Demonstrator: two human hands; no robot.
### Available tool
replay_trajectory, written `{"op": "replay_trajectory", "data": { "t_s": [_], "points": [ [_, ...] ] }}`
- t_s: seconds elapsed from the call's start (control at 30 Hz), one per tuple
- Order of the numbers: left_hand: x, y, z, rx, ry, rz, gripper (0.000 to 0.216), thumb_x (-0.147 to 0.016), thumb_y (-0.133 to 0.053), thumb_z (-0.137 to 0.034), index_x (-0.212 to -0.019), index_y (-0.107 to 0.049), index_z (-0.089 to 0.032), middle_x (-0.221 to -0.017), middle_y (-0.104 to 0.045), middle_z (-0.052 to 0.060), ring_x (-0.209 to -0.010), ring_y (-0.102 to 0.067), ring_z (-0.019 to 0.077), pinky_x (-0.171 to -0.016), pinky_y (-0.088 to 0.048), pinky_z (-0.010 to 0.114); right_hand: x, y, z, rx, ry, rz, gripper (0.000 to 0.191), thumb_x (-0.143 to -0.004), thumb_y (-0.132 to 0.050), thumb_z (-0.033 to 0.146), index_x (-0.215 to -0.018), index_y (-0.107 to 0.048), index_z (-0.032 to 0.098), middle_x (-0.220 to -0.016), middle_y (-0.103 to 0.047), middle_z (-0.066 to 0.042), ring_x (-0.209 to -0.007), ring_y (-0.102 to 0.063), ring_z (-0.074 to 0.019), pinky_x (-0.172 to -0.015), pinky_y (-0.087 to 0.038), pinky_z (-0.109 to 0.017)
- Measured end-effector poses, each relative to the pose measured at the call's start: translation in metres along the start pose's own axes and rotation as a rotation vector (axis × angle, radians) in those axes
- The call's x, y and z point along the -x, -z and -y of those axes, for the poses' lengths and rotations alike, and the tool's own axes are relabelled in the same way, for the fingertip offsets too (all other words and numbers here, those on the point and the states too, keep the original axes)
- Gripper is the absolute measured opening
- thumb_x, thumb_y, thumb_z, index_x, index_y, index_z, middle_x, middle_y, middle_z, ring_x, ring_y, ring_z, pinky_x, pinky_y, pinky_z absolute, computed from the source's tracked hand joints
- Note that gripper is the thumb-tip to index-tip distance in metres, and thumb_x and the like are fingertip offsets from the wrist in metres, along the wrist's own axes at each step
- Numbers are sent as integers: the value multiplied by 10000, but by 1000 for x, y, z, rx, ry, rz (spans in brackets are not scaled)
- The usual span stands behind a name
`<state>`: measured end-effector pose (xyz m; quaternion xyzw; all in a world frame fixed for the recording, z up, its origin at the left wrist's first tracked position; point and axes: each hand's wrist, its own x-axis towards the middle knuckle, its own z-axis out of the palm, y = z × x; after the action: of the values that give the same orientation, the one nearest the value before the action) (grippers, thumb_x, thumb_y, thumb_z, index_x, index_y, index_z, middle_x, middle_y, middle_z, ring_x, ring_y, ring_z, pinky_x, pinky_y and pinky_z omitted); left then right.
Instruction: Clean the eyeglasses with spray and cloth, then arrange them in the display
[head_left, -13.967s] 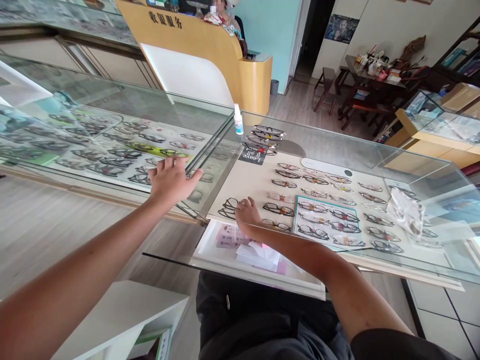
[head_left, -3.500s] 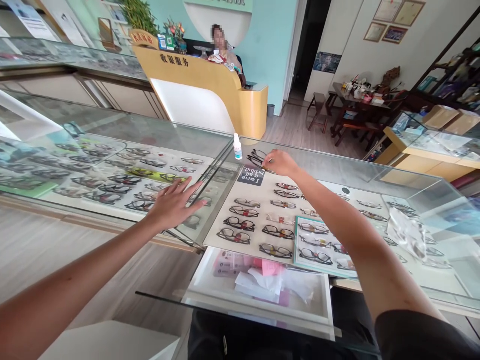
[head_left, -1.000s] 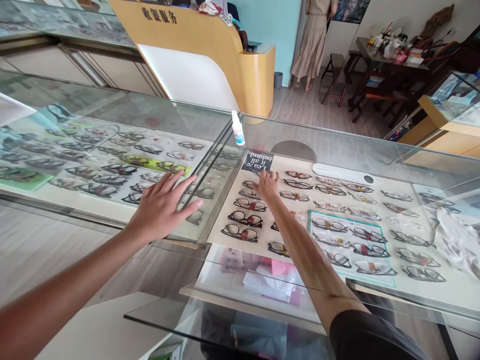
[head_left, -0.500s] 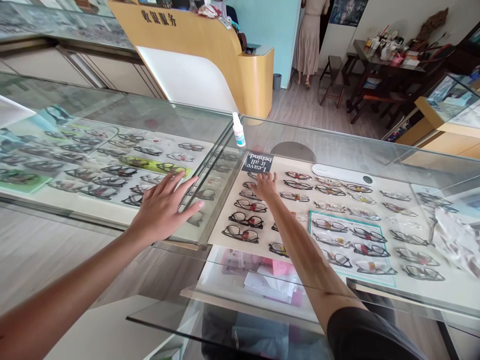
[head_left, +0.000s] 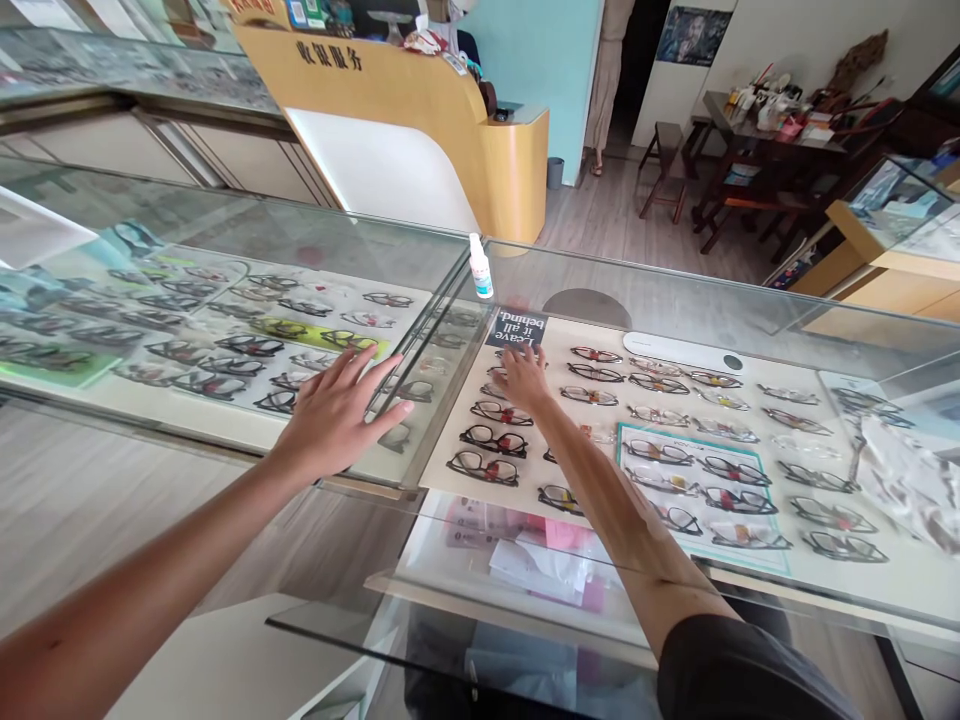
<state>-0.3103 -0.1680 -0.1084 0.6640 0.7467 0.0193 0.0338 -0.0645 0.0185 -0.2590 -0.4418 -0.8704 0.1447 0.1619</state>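
My left hand [head_left: 337, 410] lies flat and open on the glass top of the left display case [head_left: 225, 230], fingers spread, near the metal joint between the two cases. My right arm reaches under the glass of the right case. My right hand [head_left: 521, 378] rests with fingers stretched out on the cream display board [head_left: 555, 340], over a pair of glasses at the top of the left column, just below a black sign [head_left: 516, 328]. Below it lie three dark-framed glasses [head_left: 493, 440] in that column.
A small white bottle [head_left: 480, 268] stands on the glass at the joint. A teal tray [head_left: 621, 445] holds several glasses. A drawer with papers [head_left: 525, 560] is pulled out below. Plastic bags [head_left: 907, 480] lie at right. A yellow reception desk [head_left: 420, 110] stands beyond; a person [head_left: 604, 80] is by the doorway.
My right hand came back from the stack on top of the glass and went inside the case to the top of the left column. My left hand stayed flat on the glass.
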Motion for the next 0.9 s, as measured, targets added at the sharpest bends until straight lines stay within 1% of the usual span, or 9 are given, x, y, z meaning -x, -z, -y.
{"op": "replay_trajectory", "data": {
  "t_s": [0.1, 0.23, 0.37, 0.47, 0.6, 0.67, 0.8, 0.83, 0.9],
  "points": [
    [-1, 0, 0, -3, 0, -1, 867, -1065, -298, -768, -1774, -419, -284, -1916, -246, 99, -1778, -206, 395, -1371, -282, 672, 22, 5, 51, -26, 116, -13, 382, -1160, -479, 442, -1355, -699, 198, -1550, -694, -178, -1540, -510, -374, -1380, -262, -631],
    [-3, 1, -1, 6, -16, -4, 862, -1074, -307, -747, -1772, -423, -254, -1912, -253, 125, -1774, -202, 419, -1360, -280, 696, 76, 7, 115, -67, 268, 2, 262, -1128, -563, 419, -1236, -712, 231, -1385, -760, -112, -1412, -594, -330, -1288, -395, -562],
    [-6, 1, -2, 17, -25, -12, 868, -1074, -298, -745, -1767, -426, -239, -1899, -282, 152, -1767, -218, 413, -1347, -290, 700, 137, 10, 142, -137, 402, 80, 217, -1090, -626, 443, -1116, -721, 249, -1211, -791, -38, -1242, -654, -269, -1199, -452, -477],
    [-9, 1, -1, 26, -26, -24, 871, -1074, -294, -748, -1761, -434, -231, -1891, -299, 166, -1759, -234, 412, -1343, -289, 708, 174, 18, 142, -212, 336, 243, 174, -1071, -628, 391, -1051, -720, 245, -1207, -797, -58, -1206, -664, -295, -1131, -476, -502],
    [-14, -2, 2, 25, -42, -37, 861, -1082, -295, -742, -1758, -437, -228, -1892, -295, 169, -1751, -258, 403, -1356, -282, 695, 206, 34, 133, -326, 135, 447, 136, -1064, -643, 348, -1032, -711, 235, -1241, -809, -67, -1299, -673, -292, -1209, -442, -496],
    [-16, -4, 4, 16, -49, -46, 870, -1080, -279, -746, -1756, -439, -222, -1889, -304, 168, -1745, -282, 399, -1364, -286, 675, 217, 47, 125, -334, 72, 526, 158, -1060, -649, 365, -1009, -714, 230, -1231, -822, -69, -1236, -721, -291, -1136, -511, -480],
    [-19, -5, 5, 8, -49, -50, 910, -1067, -259, -766, -1764, -431, -206, -1891, -303, 165, -1749, -275, 422, -1366, -292, 681, 249, 95, 100, -387, 0, 697, 300, -1071, -639, 500, -936, -738, 251, -1057, -853, -27, -961, -805, -249, -789, -608, -357],
    [-19, -5, 5, 11, -48, -49, 915, -1064, -267, -768, -1764, -430, -202, -1891, -302, 167, -1751, -269, 430, -1366, -293, 686, 261, 113, 92, -418, 13, 753, 350, -1067, -642, 564, -933, -757, 262, -1044, -858, -14, -935, -815, -239, -761, -615, -341],
    [-19, -4, 5, 25, -48, -58, 908, -1058, -296, -761, -1747, -455, -192, -1883, -322, 170, -1744, -287, 432, -1371, -302, 669, 293, 149, 79, -496, 127, 871, 441, -1017, -692, 688, -1194, -804, 299, -1312, -842, -50, -1156, -818, -282, -935, -651, -386]
  ]
}}
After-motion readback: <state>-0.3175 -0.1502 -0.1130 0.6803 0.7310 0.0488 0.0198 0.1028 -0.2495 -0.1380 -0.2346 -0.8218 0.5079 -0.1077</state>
